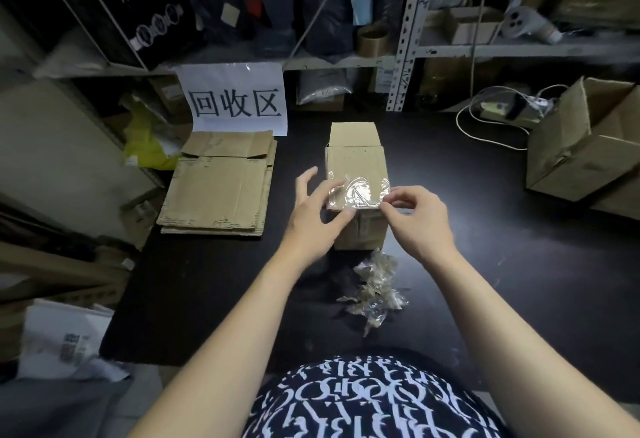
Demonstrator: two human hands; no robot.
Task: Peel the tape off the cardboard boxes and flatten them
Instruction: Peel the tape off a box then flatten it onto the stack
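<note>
From the head view, a small cardboard box [356, 164] stands on the black bench [485, 264], straight ahead of the person. Its far flap is raised upright, the other top flaps lie closed, and what is inside is hidden. A strip of clear tape [360, 192] crosses the near end of its top, wrinkled and shiny. The right hand [415, 216] pinches the right end of that strip between thumb and fingertips at the box's near right corner. The left hand [311, 209] is spread against the box's left side, fingers straight and thumb pressed to the near top edge. Just in front of the box lies a heap of crumpled tape scraps [375, 285]. To the left, a stack of flattened cardboard [218, 188] rests below a white sign [235, 98] with three large characters. At the bench's right edge sits a larger open carton [585, 147], flaps up; its contents cannot be made out. On the shelf [346, 62] behind stands a black box [138, 5] printed "FULL FACE MASK".
</note>
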